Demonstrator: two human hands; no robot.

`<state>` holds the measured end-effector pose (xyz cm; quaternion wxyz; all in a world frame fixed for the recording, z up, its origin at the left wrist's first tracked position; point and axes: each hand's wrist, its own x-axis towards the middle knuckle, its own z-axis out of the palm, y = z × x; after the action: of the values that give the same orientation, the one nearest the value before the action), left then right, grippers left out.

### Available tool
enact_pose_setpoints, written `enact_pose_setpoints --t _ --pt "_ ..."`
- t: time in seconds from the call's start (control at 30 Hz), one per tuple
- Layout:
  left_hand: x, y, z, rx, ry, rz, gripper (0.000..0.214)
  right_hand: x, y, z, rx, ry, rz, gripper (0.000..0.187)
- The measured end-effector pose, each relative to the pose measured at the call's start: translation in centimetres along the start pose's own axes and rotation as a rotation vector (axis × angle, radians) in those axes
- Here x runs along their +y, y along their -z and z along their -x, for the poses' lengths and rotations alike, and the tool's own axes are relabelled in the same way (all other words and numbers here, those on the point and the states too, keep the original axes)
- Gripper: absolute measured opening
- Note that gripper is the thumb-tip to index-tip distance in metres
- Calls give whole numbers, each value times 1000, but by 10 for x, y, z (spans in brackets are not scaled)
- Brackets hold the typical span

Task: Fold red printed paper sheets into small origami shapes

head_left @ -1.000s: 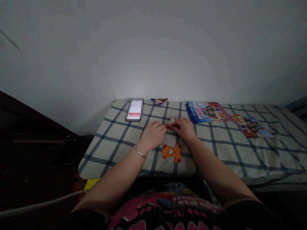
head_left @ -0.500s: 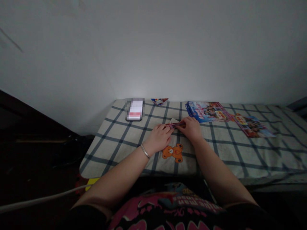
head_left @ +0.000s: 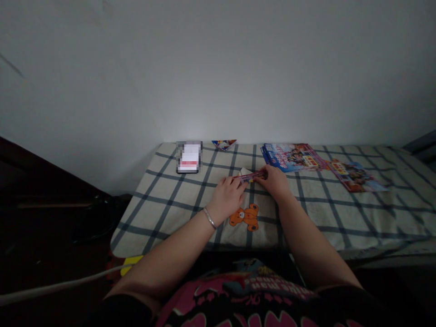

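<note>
A narrow strip of folded printed paper (head_left: 251, 176) lies between my hands above the orange bear print on the cloth. My left hand (head_left: 227, 195), with a silver bangle at the wrist, has its fingers closed over the strip's left end. At the right end, my right hand (head_left: 275, 182) pinches the paper between thumb and fingers. A pale corner of paper shows just behind the strip. My fingers hide both ends of it.
A phone (head_left: 189, 157) with a lit screen lies at the back left. Beside it sits a small folded paper triangle (head_left: 224, 144). Printed leaflets (head_left: 293, 156) lie back right, with another leaflet (head_left: 357, 176) farther right. The checked tablecloth (head_left: 163, 200) reaches the white wall.
My right hand's fingers have shifted slightly along the strip's right end, and more of its printed face shows. The whole view has moved a little.
</note>
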<state>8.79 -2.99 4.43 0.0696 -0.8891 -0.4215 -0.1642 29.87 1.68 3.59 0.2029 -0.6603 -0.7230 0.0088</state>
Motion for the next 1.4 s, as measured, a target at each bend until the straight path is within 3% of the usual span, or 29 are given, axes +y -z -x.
enact_pose_setpoints --t 0.33,0.7,0.9,1.07,1.2,1.4 --pt "-7 3 1 -18 36 18 29 14 2 -3 -104 2 -19 22" --pt "-11 5 2 -7 60 53 27 26 4 0 -77 -45 -87 22" --pt "-16 5 5 45 115 -4 16 13 -2 5 12 71 -64 28" --pt "-22 3 6 90 130 -13 16 -12 -6 9 -20 246 -69 38" --pt "-26 -2 3 119 80 26 17 -20 -9 7 -17 214 -67 36" --pt "-28 -2 1 83 67 22 15 -13 -12 4 -23 179 -82 26"
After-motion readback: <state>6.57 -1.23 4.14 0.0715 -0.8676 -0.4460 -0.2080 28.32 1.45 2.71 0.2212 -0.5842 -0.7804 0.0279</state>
